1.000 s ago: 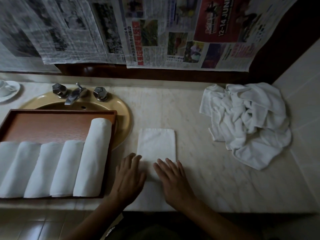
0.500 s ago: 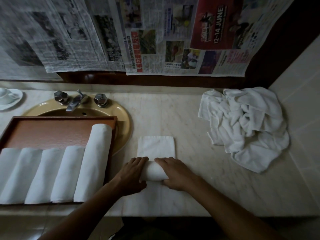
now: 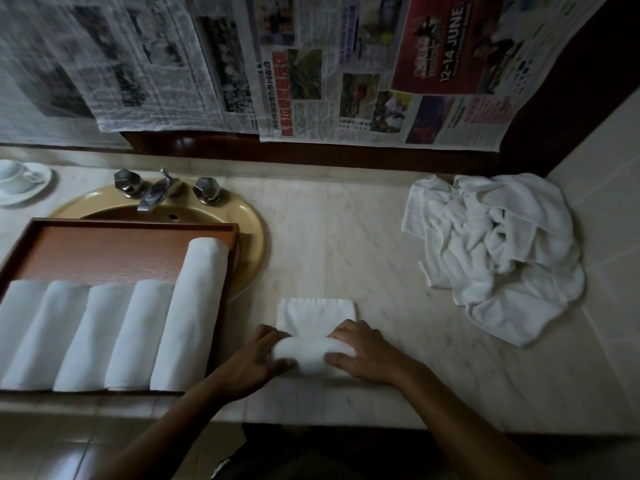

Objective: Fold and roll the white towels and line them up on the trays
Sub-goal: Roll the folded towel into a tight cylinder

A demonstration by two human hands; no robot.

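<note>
Wooden tray w/ prob. five rolled towels

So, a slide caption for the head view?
Left hand and right hand roll a towel beside a tray of five rolled towels.

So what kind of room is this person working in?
Probably a bathroom, perhaps a hotel's: a yellow sink with a metal tap is set into a marble counter, and rolled towels line a wooden tray. The left hand and right hand grip a half-rolled towel.
</note>
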